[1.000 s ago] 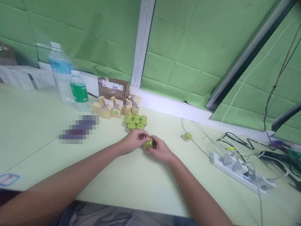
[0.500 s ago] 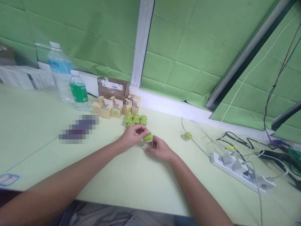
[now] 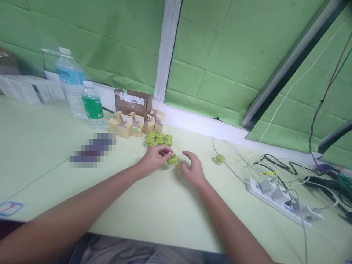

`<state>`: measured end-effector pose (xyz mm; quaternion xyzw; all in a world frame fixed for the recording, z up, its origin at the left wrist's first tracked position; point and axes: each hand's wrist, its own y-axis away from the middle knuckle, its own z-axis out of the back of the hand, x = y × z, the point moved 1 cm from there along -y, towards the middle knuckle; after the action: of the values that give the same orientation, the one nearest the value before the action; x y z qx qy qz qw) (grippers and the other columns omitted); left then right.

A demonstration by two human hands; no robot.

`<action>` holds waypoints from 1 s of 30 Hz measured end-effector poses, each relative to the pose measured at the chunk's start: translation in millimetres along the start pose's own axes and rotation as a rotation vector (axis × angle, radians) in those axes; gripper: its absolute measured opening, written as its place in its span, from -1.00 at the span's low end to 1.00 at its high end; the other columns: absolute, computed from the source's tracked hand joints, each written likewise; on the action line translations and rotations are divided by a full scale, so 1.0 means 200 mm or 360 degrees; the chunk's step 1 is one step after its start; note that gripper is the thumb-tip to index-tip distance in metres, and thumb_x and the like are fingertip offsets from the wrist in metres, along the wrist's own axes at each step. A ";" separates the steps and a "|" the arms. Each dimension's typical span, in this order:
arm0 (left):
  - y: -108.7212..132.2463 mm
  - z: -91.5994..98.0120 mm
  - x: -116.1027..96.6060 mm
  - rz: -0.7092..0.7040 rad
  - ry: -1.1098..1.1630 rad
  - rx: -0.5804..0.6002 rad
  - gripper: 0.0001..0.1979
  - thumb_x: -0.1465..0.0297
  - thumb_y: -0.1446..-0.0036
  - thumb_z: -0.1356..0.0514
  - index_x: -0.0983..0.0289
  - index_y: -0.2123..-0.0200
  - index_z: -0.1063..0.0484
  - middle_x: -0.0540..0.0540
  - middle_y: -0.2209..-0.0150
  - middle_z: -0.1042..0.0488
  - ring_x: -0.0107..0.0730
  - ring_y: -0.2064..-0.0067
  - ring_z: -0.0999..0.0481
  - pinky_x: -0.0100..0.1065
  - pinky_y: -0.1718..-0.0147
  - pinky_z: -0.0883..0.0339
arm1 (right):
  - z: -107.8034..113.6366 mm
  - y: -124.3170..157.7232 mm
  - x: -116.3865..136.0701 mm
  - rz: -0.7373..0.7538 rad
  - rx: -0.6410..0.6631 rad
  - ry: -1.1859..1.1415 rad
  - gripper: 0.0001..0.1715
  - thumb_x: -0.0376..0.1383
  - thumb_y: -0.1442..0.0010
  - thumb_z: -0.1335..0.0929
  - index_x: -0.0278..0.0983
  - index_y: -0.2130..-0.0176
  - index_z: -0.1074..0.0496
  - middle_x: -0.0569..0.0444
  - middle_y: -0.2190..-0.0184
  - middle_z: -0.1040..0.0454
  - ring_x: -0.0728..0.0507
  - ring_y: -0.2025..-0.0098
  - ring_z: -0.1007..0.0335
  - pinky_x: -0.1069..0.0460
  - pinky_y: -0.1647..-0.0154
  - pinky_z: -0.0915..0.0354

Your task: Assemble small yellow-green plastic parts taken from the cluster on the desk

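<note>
My left hand (image 3: 155, 158) pinches a small green cap (image 3: 172, 160) just above the pale green table (image 3: 154, 205). Right beside it lies a small clear jar (image 3: 180, 161), hard to make out. My right hand (image 3: 193, 169) hovers next to the jar with its fingers spread and holds nothing. Behind my hands stands a cluster of several green-capped jars (image 3: 159, 139), and behind those a group of small tan boxes (image 3: 134, 125). One more green-capped jar (image 3: 219, 159) stands alone to the right.
Two water bottles (image 3: 82, 96) stand at the back left near white boxes (image 3: 26, 89). A brown carton (image 3: 133, 100) sits against the sill. A white power strip (image 3: 280, 200) with plugs and tangled cables lies at the right.
The jar was held between both hands; now my left hand has lifted the green cap away and my right hand has let go and opened.
</note>
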<state>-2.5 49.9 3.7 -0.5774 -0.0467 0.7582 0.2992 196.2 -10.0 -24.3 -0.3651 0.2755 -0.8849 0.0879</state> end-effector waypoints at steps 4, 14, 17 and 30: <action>0.01 -0.01 -0.02 -0.0018 0.0074 -0.0004 -0.74 0.19 -0.11 -0.32 0.28 0.31 -0.57 0.07 0.32 -0.58 -0.31 0.30 -0.49 -0.31 0.26 -0.37 | 0.04 0.02 0.13 0.0211 -0.0095 -0.0136 -0.63 -0.34 -0.17 -0.33 -0.22 0.01 -0.45 -0.05 0.06 -0.53 -0.24 -0.03 -0.41 -0.17 -0.08 -0.35; 0.01 -0.04 -0.05 0.0072 0.0417 0.0049 -0.68 0.17 -0.13 -0.29 0.31 0.20 -0.51 0.14 0.24 -0.54 -0.28 0.24 -0.51 -0.28 0.27 -0.42 | -0.02 0.02 0.18 -0.0197 0.0126 -0.0846 -0.62 -0.11 -0.15 -0.45 -0.23 0.10 -0.40 0.04 0.23 -0.51 -0.11 0.27 -0.43 -0.01 0.22 -0.39; 0.03 -0.03 -0.06 0.0024 0.0385 0.0086 -0.64 0.20 -0.16 -0.27 0.29 0.05 -0.46 0.20 0.08 -0.51 -0.22 0.12 -0.51 -0.26 0.22 -0.44 | -0.02 0.00 0.16 -0.0507 0.0100 -0.1236 -0.52 -0.03 -0.05 -0.51 -0.21 0.16 -0.34 0.07 0.27 -0.48 -0.12 0.25 -0.45 -0.02 0.23 -0.42; 0.12 -0.03 -0.15 -0.0533 -0.0290 0.0407 -0.50 0.50 -0.13 -0.17 0.17 -0.16 -0.40 0.13 -0.13 -0.47 -0.12 -0.17 -0.41 -0.17 -0.19 -0.27 | 0.00 0.01 0.21 -0.0844 0.0426 -0.1696 -0.51 -0.04 0.00 -0.55 -0.25 0.16 -0.48 0.01 0.21 -0.53 -0.17 0.18 -0.50 -0.07 0.12 -0.45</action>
<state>-1.9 12.3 17.2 -0.4483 -0.0722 0.7467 0.4860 166.7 -26.4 0.5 -0.7996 -0.0202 -0.5991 0.0355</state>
